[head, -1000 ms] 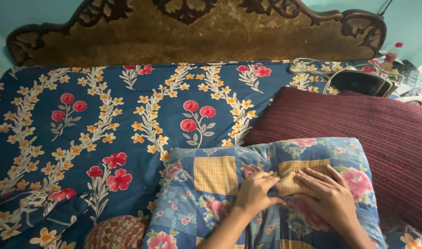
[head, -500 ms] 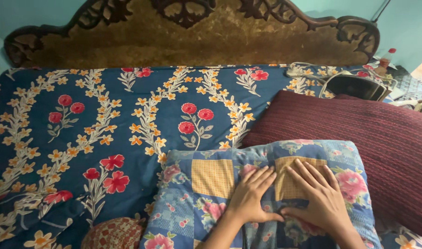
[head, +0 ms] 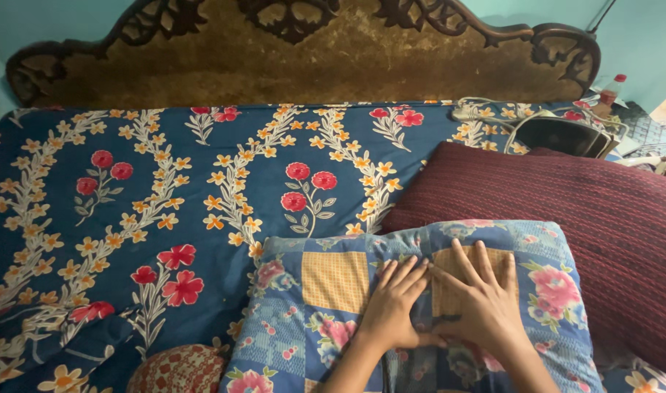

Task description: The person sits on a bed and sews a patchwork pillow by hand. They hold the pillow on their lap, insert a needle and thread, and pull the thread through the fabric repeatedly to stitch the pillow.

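A blue patchwork pillow (head: pixel 325 291) with yellow checks and pink flowers lies at the near edge of the bed. My left hand (head: pixel 395 306) rests flat on its middle, fingers spread and pointing away from me. My right hand (head: pixel 478 302) lies flat beside it, fingers apart, its thumb side touching the left hand. Both palms press on the pillow cover and hold nothing.
A dark red ribbed pillow (head: pixel 566 218) lies to the right, partly under the patchwork one. The navy floral bedsheet (head: pixel 165 189) covers the bed up to a carved wooden headboard (head: pixel 311 51). A small red patterned cushion (head: pixel 180 367) sits bottom left. A black object with cables (head: pixel 562 135) and a bottle (head: pixel 609 91) sit far right.
My left hand has opened from a pinched grip on the cover to lying flat. My right hand slid left until it meets the left hand.
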